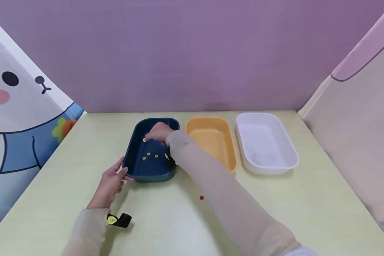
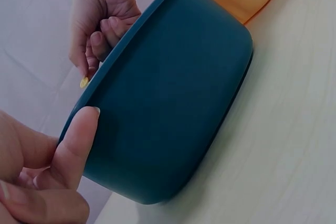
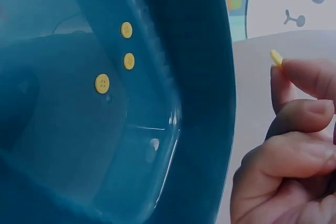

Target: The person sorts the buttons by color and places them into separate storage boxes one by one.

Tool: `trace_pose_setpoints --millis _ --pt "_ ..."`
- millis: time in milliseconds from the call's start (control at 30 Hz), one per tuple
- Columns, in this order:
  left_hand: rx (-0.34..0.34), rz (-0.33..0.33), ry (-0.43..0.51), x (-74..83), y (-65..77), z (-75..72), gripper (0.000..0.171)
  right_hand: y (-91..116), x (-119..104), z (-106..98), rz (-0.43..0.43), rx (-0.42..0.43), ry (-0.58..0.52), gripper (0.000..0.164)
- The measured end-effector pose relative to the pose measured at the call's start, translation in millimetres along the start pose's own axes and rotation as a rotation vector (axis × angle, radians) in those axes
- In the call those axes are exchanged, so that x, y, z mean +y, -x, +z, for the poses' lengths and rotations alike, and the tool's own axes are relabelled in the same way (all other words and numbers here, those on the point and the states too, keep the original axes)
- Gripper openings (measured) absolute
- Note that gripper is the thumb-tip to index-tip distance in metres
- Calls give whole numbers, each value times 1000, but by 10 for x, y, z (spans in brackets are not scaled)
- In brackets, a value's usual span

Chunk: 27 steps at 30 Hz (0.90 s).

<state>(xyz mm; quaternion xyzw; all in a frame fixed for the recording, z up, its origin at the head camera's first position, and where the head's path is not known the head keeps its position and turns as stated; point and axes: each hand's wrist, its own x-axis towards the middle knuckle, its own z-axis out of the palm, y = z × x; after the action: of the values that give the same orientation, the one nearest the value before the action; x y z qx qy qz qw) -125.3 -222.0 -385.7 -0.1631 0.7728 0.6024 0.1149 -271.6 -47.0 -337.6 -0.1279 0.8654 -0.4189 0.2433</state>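
A dark blue plastic bin [image 1: 152, 174] stands at the left of the row of bins. My left hand [image 1: 110, 183] grips its near-left corner, thumb against the outer wall in the left wrist view. Above the bin, my right hand [image 1: 160, 131] pinches a yellow button [image 3: 276, 57] between thumb and fingertip, the other fingers curled in. On the bin's floor lie three more yellow buttons, among them a four-holed button [image 3: 102, 83]. My right sleeve hides part of the bin's right side.
Just right of the blue bin stands an orange bin [image 1: 208, 122], partly covered by my right arm. A white bin [image 1: 267, 167] is farther right. A small red dot [image 1: 201, 197] shows on the pale tabletop [image 1: 160, 220]. Fabric walls surround the table's back and sides.
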Motion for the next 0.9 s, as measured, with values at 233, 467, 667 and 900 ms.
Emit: trace_pose_setpoints --millis 233,467,667,900 --pt "7 5 20 -1 23 47 57 -75 43 88 -22 -48 -57 45" --pt "7 14 34 9 61 76 57 -102 125 155 48 -17 -37 51" --pt "12 33 50 11 68 81 56 -139 147 180 79 28 -22 52" --pt "14 30 48 16 66 68 56 -160 155 212 102 71 -27 46"
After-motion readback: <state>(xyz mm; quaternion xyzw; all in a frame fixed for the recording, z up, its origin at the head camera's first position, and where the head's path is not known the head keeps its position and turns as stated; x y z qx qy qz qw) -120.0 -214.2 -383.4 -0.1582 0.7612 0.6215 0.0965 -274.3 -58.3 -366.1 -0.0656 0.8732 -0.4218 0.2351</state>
